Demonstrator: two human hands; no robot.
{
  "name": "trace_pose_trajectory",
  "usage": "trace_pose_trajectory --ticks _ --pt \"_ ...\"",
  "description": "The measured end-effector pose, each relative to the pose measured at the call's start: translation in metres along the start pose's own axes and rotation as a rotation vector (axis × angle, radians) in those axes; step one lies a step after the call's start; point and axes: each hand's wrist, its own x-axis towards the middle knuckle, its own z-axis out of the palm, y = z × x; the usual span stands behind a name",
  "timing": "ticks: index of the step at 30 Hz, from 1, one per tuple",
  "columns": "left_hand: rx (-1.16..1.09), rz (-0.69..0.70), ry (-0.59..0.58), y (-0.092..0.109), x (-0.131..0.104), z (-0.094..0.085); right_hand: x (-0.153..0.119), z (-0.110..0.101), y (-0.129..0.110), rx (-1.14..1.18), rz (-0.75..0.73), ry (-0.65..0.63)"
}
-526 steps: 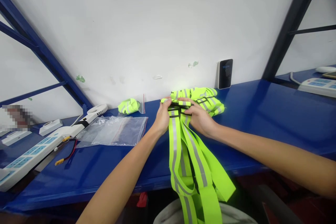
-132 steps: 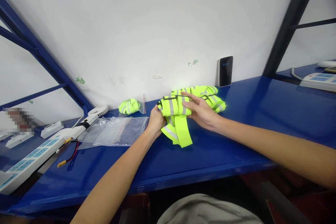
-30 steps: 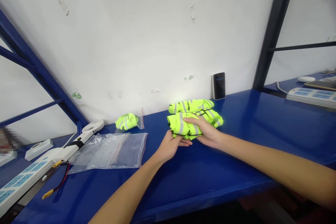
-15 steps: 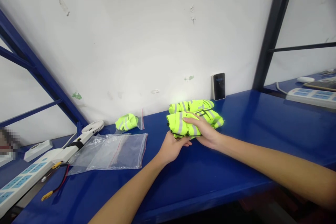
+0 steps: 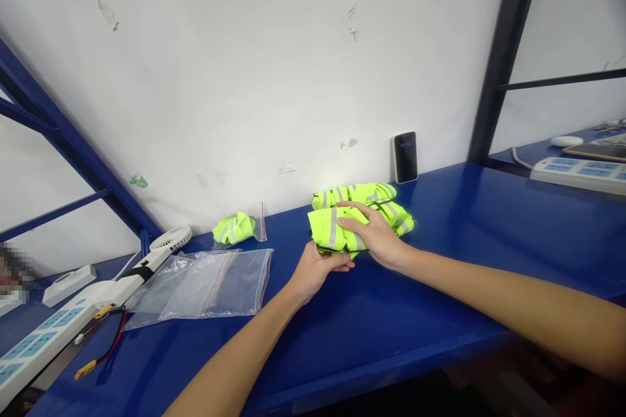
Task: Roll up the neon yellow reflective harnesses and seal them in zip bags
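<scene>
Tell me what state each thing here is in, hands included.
Held neon bundle: rolled up, gripped in both hands
Left hand: closed on its lower edge
Right hand: closed over its right part
Rear neon bundle: rolled, lying by the wall
Small neon bundle: bunched up
Clear bags: flat, overlapping
Black-faced device: upright, screen lit
Fan: running or not, unclear
Cable: lying curved

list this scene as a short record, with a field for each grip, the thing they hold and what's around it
held bundle: rolled-up yellow-green straps with grey stripes
left grip: under the bundle's near side
right grip: across its right side
behind: more yellow-green straps, near the wall
left: clear bags lying flat; smaller yellow-green bundle
far left: power strip, small fan
at wall: dark-faced device, upright
surface: blue table
</scene>
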Motion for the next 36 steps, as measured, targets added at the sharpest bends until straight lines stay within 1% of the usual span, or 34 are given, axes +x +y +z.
trace_pose_trajectory --ticks 5,9,15,20,23,25,28,29,31,33,36 --pt "0.020 0.024 0.040 -0.003 0.003 0.001 0.000 0.002 0.004 0.012 0.011 -0.003" --pt "-0.007 -0.006 0.038 -0.002 0.005 0.000 -0.001 0.002 0.004 -0.026 -0.001 -0.002" --pt "-0.058 -0.039 0.059 0.004 0.001 0.004 -0.001 0.000 -0.004 -0.183 -0.104 0.032" --pt "-0.102 -0.055 0.080 0.000 -0.003 0.011 0.001 -0.001 -0.005 -0.252 -0.161 0.063" --pt "-0.111 -0.030 0.084 -0.001 -0.004 0.013 0.001 0.000 -0.007 -0.328 -0.207 0.080" --pt "-0.148 -0.007 0.056 0.000 -0.005 0.011 0.000 0.000 -0.009 -0.389 -0.265 0.082" --pt "-0.235 0.010 -0.043 0.002 -0.004 0.006 -0.002 -0.001 -0.010 -0.422 -0.359 0.042" --pt "-0.244 0.011 -0.052 0.002 -0.004 0.005 -0.003 -0.002 -0.010 -0.412 -0.378 0.018" --pt "-0.225 0.012 -0.017 0.001 -0.002 0.002 -0.004 -0.003 -0.009 -0.384 -0.383 -0.047" --pt "-0.195 0.019 0.034 0.001 0.000 0.001 -0.004 -0.004 -0.009 -0.370 -0.354 -0.129" --pt "-0.196 0.044 0.047 0.000 0.002 0.000 -0.003 -0.007 -0.011 -0.333 -0.310 -0.244"
